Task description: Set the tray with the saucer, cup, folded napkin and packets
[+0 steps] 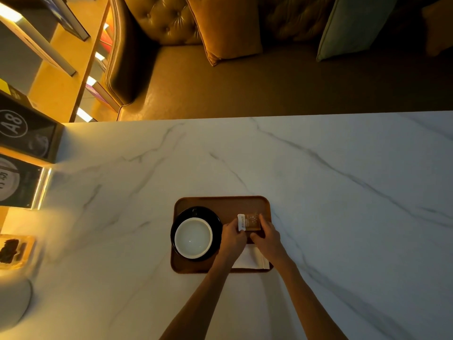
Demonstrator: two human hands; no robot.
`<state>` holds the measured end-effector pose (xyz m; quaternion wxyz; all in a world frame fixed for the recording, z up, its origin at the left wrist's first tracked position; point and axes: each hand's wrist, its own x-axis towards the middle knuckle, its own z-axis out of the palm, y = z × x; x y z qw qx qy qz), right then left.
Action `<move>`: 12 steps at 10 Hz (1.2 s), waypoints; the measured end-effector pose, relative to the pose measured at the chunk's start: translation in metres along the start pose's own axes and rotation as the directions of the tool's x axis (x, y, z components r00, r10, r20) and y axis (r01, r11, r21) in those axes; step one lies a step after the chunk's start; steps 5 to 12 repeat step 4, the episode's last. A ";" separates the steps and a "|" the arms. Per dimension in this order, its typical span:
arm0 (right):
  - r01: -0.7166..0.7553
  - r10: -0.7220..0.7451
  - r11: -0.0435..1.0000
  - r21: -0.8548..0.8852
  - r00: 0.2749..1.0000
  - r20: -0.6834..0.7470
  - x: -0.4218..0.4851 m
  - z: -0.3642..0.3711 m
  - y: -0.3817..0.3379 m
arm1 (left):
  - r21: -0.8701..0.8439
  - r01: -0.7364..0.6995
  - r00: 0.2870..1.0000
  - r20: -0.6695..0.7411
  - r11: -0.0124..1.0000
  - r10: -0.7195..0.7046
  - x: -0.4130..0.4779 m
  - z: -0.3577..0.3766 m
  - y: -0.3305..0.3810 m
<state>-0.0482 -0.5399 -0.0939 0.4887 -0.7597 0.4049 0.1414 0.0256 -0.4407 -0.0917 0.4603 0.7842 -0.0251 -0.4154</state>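
A brown tray lies on the white marble table. On its left half a black saucer carries a white cup. A folded white napkin rests at the tray's near right corner, partly under my wrists. Above it my left hand and my right hand together hold the packets, a white one against a brown one, just over the tray's right half.
The marble table spreads wide to the right and the far side. A clear box with dark contents sits at the left edge. Shelves with dark boxes stand on the left, and a cushioned sofa runs behind the table.
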 end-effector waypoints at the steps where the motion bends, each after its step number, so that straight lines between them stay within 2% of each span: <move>1: -0.013 0.010 0.996 0.086 0.999 0.031 -0.008 -0.009 -0.003 | 0.035 -0.009 1.000 0.003 0.999 0.009 -0.008 -0.004 0.006; 4: 0.198 -0.207 0.978 -0.065 0.962 -0.180 -0.058 -0.037 -0.010 | 0.251 -0.131 0.991 0.027 0.959 0.128 -0.051 -0.021 0.027; 12: 0.198 -0.207 0.978 -0.065 0.962 -0.180 -0.058 -0.037 -0.010 | 0.251 -0.131 0.991 0.027 0.959 0.128 -0.051 -0.021 0.027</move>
